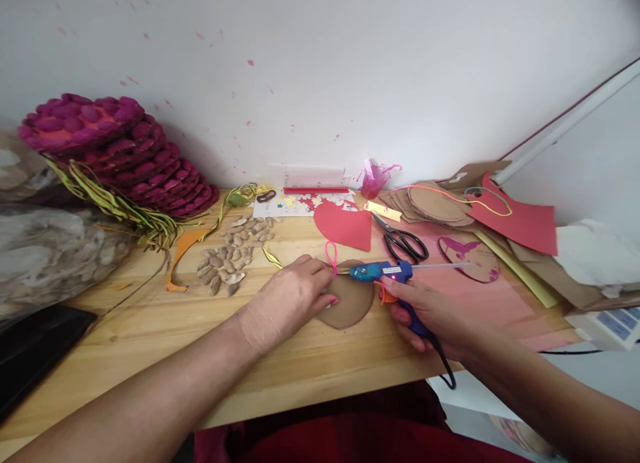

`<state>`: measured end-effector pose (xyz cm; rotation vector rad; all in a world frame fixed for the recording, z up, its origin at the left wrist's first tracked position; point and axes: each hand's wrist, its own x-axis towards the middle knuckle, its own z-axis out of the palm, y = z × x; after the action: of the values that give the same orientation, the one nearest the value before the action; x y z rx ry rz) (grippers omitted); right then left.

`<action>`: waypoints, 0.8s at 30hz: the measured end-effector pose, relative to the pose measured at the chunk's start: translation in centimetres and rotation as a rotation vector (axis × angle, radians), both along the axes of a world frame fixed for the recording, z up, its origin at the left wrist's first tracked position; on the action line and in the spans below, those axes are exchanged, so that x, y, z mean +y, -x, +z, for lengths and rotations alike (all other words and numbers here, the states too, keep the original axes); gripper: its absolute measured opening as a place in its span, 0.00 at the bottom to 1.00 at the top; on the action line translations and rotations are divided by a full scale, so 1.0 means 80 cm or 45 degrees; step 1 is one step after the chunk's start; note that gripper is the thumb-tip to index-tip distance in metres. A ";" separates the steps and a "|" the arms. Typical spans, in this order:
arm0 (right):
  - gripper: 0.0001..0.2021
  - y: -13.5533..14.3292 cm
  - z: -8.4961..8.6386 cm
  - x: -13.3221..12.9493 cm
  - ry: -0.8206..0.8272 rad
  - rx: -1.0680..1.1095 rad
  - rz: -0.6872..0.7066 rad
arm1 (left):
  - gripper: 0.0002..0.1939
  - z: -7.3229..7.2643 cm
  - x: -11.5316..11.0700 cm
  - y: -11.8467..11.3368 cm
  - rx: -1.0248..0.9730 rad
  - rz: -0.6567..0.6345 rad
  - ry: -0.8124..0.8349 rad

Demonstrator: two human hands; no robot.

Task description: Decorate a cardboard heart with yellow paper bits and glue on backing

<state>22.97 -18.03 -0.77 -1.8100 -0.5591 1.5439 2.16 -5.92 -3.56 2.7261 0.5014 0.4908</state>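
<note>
My right hand (425,313) is wrapped around a blue hot glue gun (395,272), an index finger by its orange trigger (385,294) and a red light glowing on its body. The gun's nozzle points left, over the top edge of a cardboard disc (350,304) lying on the table. At that same edge, the bent fingers of my left hand (295,293) pinch a pink cord loop (331,252). Their tips are partly hidden. A glue stick (435,266) juts out of the gun's back.
Peanuts (225,260) lie left of my hands, near an orange scrap (183,253). Beyond are red paper (345,226) and black scissors (405,240). Cardboard discs (435,203) are piled back right; a magenta-painted heart (470,260) lies right. Magenta peanut-covered pieces (125,156) are stacked left.
</note>
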 end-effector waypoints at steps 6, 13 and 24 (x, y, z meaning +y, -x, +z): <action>0.20 -0.002 0.000 -0.007 -0.021 0.008 0.031 | 0.09 -0.001 0.001 0.000 0.000 -0.002 0.019; 0.18 0.003 -0.001 0.001 -0.031 -0.033 0.017 | 0.09 -0.001 0.004 0.000 -0.012 -0.005 0.041; 0.17 0.002 0.000 -0.004 -0.082 -0.085 0.027 | 0.12 0.011 0.012 0.002 -0.006 0.035 0.100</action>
<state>22.81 -18.35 -0.77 -1.8171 -0.6541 1.4670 2.04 -4.94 -2.68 2.6461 0.5463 0.4745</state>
